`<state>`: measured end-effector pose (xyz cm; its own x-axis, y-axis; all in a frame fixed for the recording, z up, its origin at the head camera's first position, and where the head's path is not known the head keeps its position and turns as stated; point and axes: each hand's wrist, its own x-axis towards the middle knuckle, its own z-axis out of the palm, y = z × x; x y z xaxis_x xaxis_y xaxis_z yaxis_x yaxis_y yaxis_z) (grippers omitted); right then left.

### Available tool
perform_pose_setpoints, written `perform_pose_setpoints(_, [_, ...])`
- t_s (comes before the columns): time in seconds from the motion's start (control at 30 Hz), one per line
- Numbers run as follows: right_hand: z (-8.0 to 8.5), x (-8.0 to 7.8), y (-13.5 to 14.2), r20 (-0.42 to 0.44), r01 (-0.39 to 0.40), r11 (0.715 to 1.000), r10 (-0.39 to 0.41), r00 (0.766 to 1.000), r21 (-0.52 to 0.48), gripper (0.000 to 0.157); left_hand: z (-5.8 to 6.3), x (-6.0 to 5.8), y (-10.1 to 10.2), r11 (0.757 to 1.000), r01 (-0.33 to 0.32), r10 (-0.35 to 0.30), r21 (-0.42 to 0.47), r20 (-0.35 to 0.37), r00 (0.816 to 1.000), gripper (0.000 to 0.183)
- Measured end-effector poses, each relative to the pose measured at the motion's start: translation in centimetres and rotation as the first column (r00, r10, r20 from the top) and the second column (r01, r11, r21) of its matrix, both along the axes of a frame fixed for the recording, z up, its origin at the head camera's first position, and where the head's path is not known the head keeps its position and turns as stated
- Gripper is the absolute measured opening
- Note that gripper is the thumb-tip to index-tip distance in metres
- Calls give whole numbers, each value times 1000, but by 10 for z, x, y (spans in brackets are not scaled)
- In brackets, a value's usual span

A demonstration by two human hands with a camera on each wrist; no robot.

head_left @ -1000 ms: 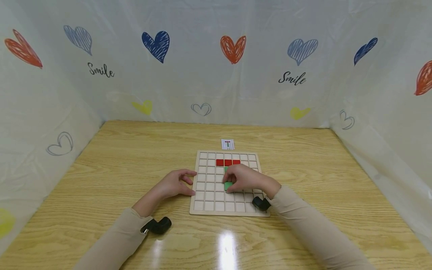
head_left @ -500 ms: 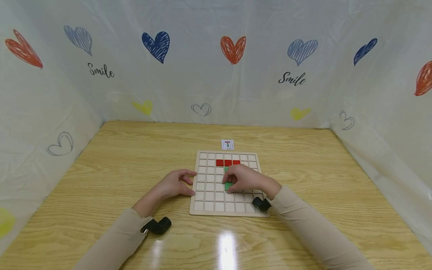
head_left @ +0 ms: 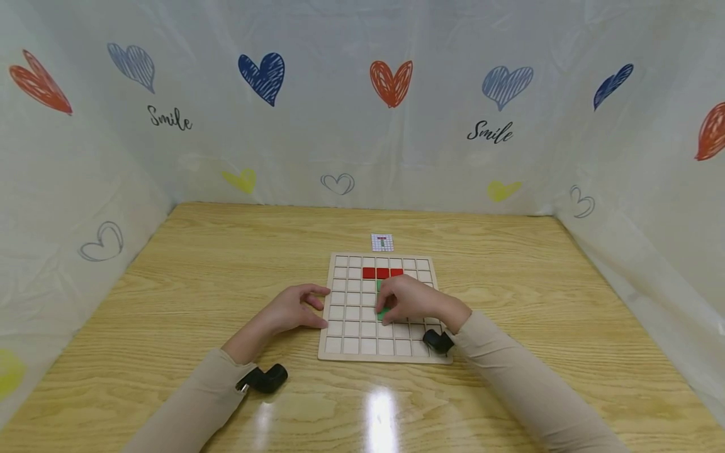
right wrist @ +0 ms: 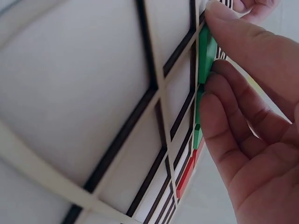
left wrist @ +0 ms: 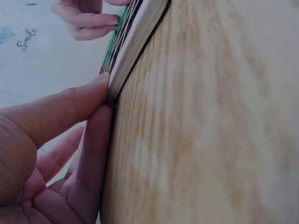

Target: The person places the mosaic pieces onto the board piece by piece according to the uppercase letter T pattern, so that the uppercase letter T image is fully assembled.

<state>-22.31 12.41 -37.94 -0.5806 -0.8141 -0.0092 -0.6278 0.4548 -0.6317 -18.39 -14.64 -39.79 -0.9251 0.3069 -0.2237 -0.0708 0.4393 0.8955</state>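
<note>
A pale wooden grid board (head_left: 368, 346) lies on the table. Three red tiles (head_left: 382, 273) sit side by side in its second row from the far edge. Below the middle one runs a column of green tiles, partly hidden by my right hand (head_left: 416, 297). That hand's thumb and fingers pinch a green tile (right wrist: 206, 53) low in the column, close over its cell, its far end between the fingertips. My left hand (head_left: 291, 308) touches the board's left edge with thumb and fingertips, fingers relaxed; the left wrist view shows them right at the board's side (left wrist: 135, 44).
Just beyond the board lies a small printed card (head_left: 382, 242) with a red and green T on a grid. Wood-grain table (head_left: 238, 245) surrounds the board. A white curtain with printed hearts (head_left: 340, 126) stands behind and at both sides. Black cameras (head_left: 269, 379) sit on the wrists.
My right hand has shifted only slightly over the low green tile, and its fingers cover a bit more of it. The left hand and the board stay in place.
</note>
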Motion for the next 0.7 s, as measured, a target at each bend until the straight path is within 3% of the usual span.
perform_pose_setpoints(0.4, [7,-1,17,-4,27,999,-27,1000,-25,21,0,-1,-2,1000,-4,4,8,0,1000,60])
perform_pose_setpoints(0.57, [13,1,30,-13,88,995,-88,996,-50,27,0,1,-8,1000,-7,8,26,-20,1000,60])
perform_pose_setpoints(0.7, [19,4,47,-44,156,985,-159,986,-72,36,5,1,-22,998,-51,53,32,-50,997,58])
